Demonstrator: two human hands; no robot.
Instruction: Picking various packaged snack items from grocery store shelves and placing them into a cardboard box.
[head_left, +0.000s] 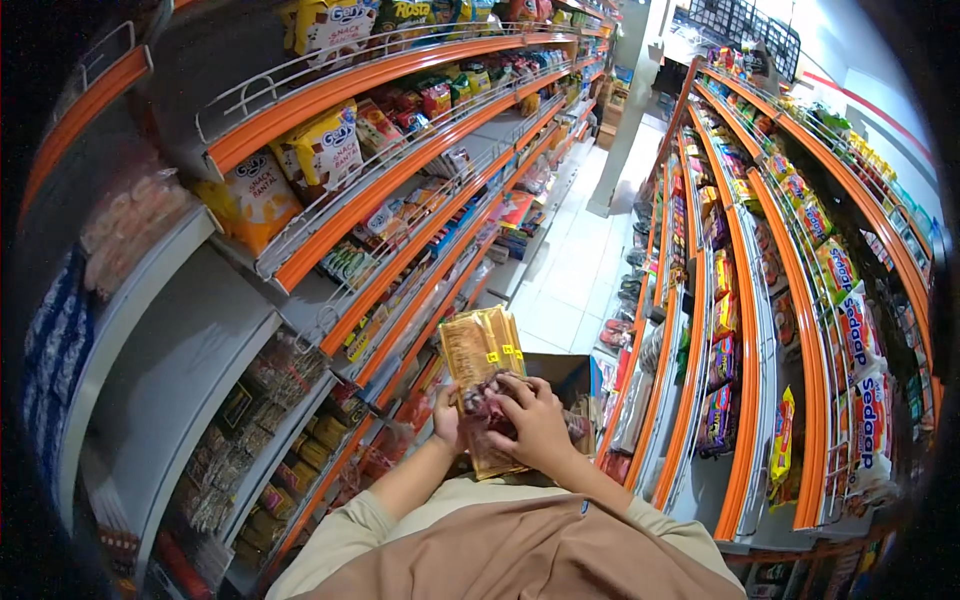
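Note:
Held upright before my chest is a stack of flat gold packets (480, 337) with small yellow price stickers. My left hand (448, 418) grips the stack by its left edge. Across its lower half lie dark red, clear-wrapped small packets (480, 401), whose contents I cannot make out. My right hand (534, 420) rests on these with its fingers spread over them. Just beyond the right hand stands an open cardboard box (562, 367), partly hidden by the hand and the stack.
Orange-edged shop shelves (390, 292) line the left, with snack bags (319, 146) and hanging packets. On the right, more shelves (739, 300) carry instant noodle packs (855, 330). A white-tiled aisle (577, 247) runs ahead past a pale pillar (630, 127). Gold packets (315, 450) sit low at left.

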